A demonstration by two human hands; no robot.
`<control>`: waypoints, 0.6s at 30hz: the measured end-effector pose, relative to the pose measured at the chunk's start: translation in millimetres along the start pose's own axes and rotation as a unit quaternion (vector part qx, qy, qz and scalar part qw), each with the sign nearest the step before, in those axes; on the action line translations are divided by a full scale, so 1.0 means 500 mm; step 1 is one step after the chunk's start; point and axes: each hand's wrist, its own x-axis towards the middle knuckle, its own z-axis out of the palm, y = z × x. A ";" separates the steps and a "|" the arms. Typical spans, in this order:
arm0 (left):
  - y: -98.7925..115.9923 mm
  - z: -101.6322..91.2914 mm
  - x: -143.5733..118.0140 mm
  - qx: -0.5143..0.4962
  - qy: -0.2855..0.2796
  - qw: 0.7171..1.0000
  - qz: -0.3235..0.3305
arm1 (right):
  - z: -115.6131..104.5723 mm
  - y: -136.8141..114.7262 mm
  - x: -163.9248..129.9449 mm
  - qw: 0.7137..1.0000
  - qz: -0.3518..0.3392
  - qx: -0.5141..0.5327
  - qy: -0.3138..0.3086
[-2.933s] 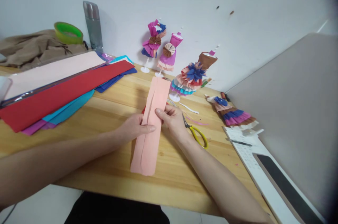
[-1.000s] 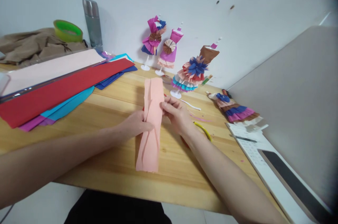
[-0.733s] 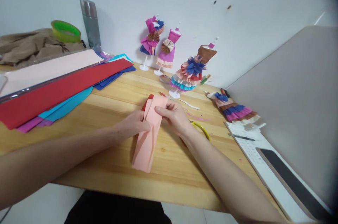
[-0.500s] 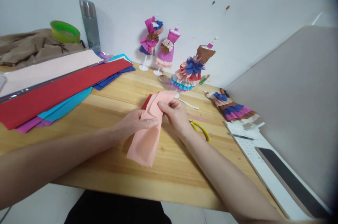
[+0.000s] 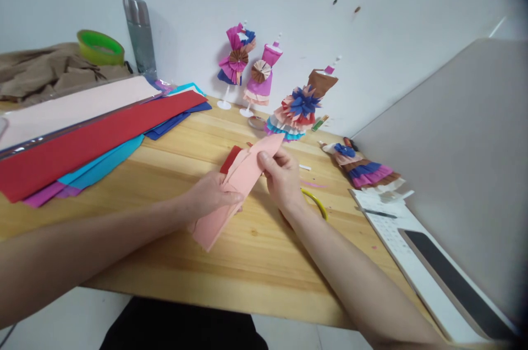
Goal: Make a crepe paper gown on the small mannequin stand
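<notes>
Both my hands hold a layered strip of pink crepe paper (image 5: 247, 171) above the table, slanting from lower left to upper right. My left hand (image 5: 210, 196) is closed on its lower middle, thumb on top. The thumb and fingers of my right hand (image 5: 280, 171) pinch its right edge near the upper end. A red piece of paper (image 5: 231, 159) shows just behind the pink strip; whether my left fingers touch it is hidden. Partly covered by my right wrist are scissors with a yellow handle (image 5: 317, 202). A pink paper scrap (image 5: 313, 184) lies near my right hand.
Red crepe paper (image 5: 103, 138) and other coloured sheets lie at left. Behind them stand a bottle (image 5: 140, 36) and a green tape roll (image 5: 100, 48). Small dress forms in paper dresses (image 5: 235, 61) stand along the wall. A pen (image 5: 380, 213) and white board (image 5: 412, 262) lie right.
The pink strip has turned, its upper end swinging right and its lower end left. My right hand has shifted slightly right, still pinching; my left hand keeps its hold.
</notes>
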 end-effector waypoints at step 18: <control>0.003 -0.024 0.011 0.030 -0.007 1.000 0.000 | -0.025 -0.015 0.025 0.996 0.060 0.061 0.014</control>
